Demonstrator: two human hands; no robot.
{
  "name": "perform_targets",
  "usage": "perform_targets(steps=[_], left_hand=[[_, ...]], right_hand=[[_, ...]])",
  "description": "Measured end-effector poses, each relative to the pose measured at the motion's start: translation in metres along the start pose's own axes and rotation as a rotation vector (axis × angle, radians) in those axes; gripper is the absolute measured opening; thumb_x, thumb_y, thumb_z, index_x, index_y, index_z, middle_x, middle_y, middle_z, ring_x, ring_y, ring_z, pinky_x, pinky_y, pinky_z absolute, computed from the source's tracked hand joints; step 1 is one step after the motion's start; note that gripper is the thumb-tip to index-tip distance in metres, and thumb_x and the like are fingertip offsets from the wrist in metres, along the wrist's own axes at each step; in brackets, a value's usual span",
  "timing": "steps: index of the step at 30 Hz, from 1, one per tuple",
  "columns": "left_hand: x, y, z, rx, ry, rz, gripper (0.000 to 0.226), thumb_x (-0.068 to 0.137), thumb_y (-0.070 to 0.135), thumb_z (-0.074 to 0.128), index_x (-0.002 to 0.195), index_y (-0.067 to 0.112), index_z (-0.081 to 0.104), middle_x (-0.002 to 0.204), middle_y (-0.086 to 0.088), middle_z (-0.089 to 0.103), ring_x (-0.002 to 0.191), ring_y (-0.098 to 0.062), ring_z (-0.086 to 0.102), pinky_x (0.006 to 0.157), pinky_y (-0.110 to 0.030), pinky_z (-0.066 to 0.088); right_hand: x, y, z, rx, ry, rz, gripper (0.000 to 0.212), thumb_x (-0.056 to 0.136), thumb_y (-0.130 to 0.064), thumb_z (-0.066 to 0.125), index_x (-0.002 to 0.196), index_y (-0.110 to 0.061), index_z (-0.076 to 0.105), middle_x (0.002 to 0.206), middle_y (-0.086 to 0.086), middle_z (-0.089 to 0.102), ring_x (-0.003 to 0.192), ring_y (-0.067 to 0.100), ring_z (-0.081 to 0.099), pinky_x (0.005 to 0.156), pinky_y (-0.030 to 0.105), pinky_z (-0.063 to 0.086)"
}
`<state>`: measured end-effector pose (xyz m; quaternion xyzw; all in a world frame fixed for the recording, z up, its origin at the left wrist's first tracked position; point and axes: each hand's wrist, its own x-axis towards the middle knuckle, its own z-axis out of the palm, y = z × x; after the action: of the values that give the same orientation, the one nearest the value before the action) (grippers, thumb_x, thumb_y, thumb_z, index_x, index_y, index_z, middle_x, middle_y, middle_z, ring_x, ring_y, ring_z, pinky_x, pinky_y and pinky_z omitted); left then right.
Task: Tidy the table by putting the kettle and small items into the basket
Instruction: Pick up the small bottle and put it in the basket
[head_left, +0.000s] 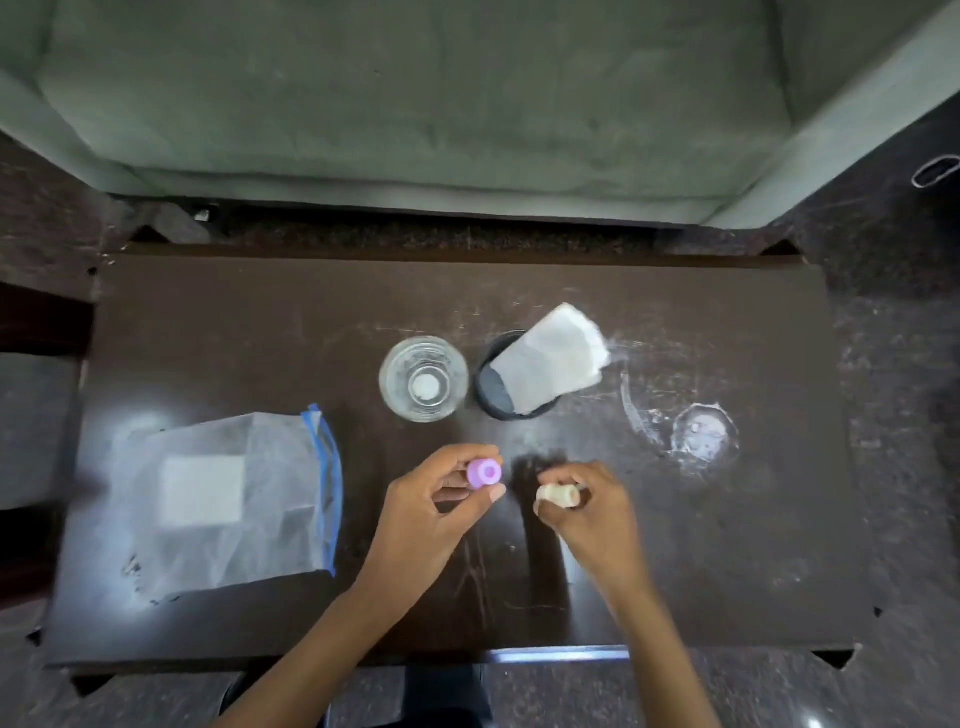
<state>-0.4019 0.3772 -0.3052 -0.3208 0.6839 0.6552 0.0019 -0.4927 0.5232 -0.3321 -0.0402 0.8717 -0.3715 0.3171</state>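
Note:
My left hand (441, 501) pinches a small purple cap-like cylinder (484, 473) between thumb and fingers, just above the dark table (208, 322). To its right, my right hand (587, 506) grips a small cream-coloured roll (557, 496). The two hands are close together near the table's front middle, and their objects are apart. No kettle and no basket are in view.
A clear glass (423, 378) stands behind the hands, beside a dark cup (493, 387) holding a white pouch (556, 358). A zip bag with a blue seal (223, 499) lies at the left. A wet patch (704, 436) marks the right side. A grey sofa (467, 104) lies beyond.

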Motion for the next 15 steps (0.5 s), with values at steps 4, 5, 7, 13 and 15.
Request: perform_targets(steps=[4, 5, 7, 13, 15], left_hand=[[-0.016, 0.001, -0.048, -0.046, 0.093, 0.006, 0.033, 0.077, 0.01, 0.072, 0.099, 0.034, 0.066, 0.099, 0.014, 0.073, 0.091, -0.006, 0.068, 0.081, -0.015, 0.051], [-0.019, 0.002, -0.056, -0.039, 0.115, 0.004, 0.033, 0.077, 0.011, 0.072, 0.099, 0.034, 0.066, 0.099, 0.015, 0.073, 0.091, -0.004, 0.068, 0.08, -0.014, 0.05], [-0.029, 0.002, -0.089, -0.014, 0.187, 0.013, 0.032, 0.078, 0.014, 0.072, 0.099, 0.036, 0.065, 0.099, 0.02, 0.071, 0.088, -0.001, 0.068, 0.077, -0.013, 0.05], [-0.053, 0.0, -0.206, 0.123, 0.405, 0.067, 0.025, 0.081, 0.027, 0.068, 0.1, 0.042, 0.064, 0.097, 0.024, 0.067, 0.085, -0.001, 0.066, 0.078, -0.019, 0.052], [-0.058, -0.004, -0.248, 0.187, 0.483, 0.09, 0.025, 0.082, 0.034, 0.066, 0.106, 0.041, 0.063, 0.1, 0.023, 0.066, 0.087, 0.001, 0.065, 0.078, -0.021, 0.052]], right_hand=[[-0.044, -0.066, 0.031, 0.328, -0.066, 0.013, 0.014, 0.061, -0.009, 0.056, 0.063, -0.022, 0.062, 0.06, -0.009, 0.058, 0.049, 0.003, 0.045, 0.048, 0.015, 0.037], [-0.051, -0.082, 0.034, 0.348, -0.081, -0.012, 0.009, 0.061, -0.012, 0.054, 0.059, -0.019, 0.059, 0.054, -0.006, 0.053, 0.047, 0.004, 0.041, 0.046, 0.014, 0.034], [-0.059, -0.123, 0.053, 0.298, -0.119, -0.122, 0.006, 0.06, -0.019, 0.053, 0.054, -0.018, 0.053, 0.049, -0.003, 0.045, 0.047, 0.007, 0.037, 0.046, 0.014, 0.032], [-0.065, -0.228, 0.139, -0.053, -0.333, -0.447, 0.021, 0.075, -0.025, 0.073, 0.086, -0.039, 0.061, 0.06, -0.023, 0.054, 0.059, 0.001, 0.05, 0.058, 0.012, 0.039], [-0.067, -0.257, 0.174, -0.139, -0.366, -0.569, 0.017, 0.076, -0.025, 0.072, 0.087, -0.037, 0.065, 0.062, -0.032, 0.056, 0.062, -0.001, 0.053, 0.06, 0.012, 0.04]])
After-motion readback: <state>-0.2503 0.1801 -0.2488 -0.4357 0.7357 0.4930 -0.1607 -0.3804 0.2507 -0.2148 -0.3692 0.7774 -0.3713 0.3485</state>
